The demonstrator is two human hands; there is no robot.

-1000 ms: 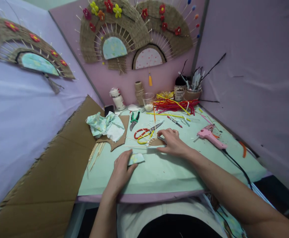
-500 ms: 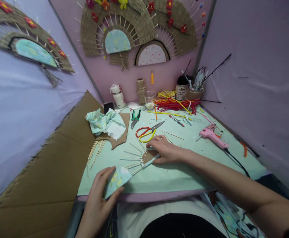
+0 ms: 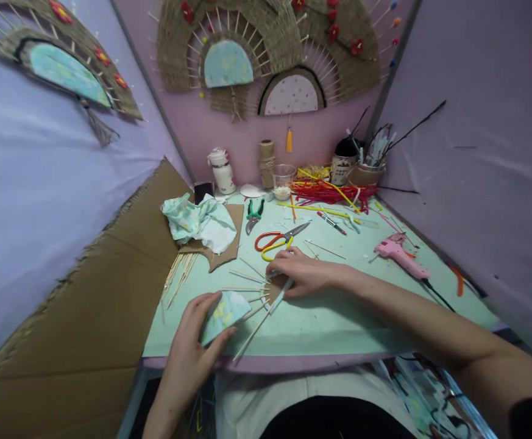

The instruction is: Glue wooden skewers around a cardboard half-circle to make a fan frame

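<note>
My left hand [image 3: 202, 332] grips a half-round piece covered in light blue floral fabric [image 3: 224, 314], thumb below and fingers along its upper left edge. To its right, a small cardboard half-circle [image 3: 275, 288] with fabric along its edges lies on the table, and thin wooden sticks [image 3: 245, 289] fan out from it to the left. My right hand [image 3: 297, 272] is closed over the right side of this half-circle, fingers curled on it. Some sticks reach the floral piece, with their ends partly hidden by it. Scissors [image 3: 277, 242] with red and yellow handles lie just beyond my right hand.
Crumpled floral cloth [image 3: 199, 222] rests on cut cardboard [image 3: 229, 244] at the left, near loose sticks [image 3: 181, 277]. Green-handled pruners [image 3: 255, 216], red pipe cleaners [image 3: 334, 196] and a pink glue gun [image 3: 403, 256] lie farther back and right. A tall cardboard sheet [image 3: 92, 292] borders the left.
The floral piece in my left hand has moved slightly up and right, toward the cardboard half-circle. One long stick now shows below it. My right hand keeps its hold; the view has shifted a little.
</note>
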